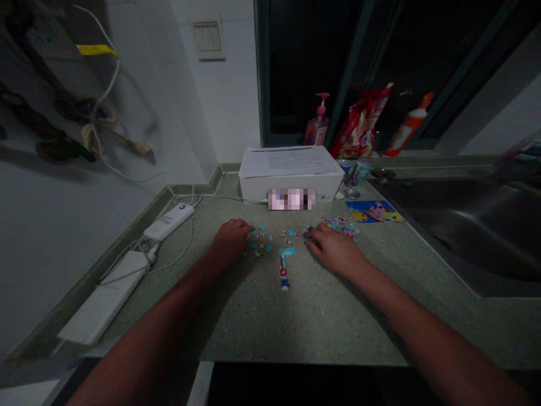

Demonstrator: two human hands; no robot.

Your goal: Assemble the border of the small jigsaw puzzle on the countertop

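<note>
The person's left hand [230, 241] and right hand [336, 249] rest on the table [296, 321], their fingers [245, 227] curled down at the edges of scattered jigsaw pieces [260, 239]. Whether they grip any piece, I cannot tell. More pieces lie between the hands, and a joined strip [285, 266] sits just nearer. Farther off stand a white box [291, 175] and, right of it, a picture card [374, 211]. A power strip [103, 296] lies left.
</note>
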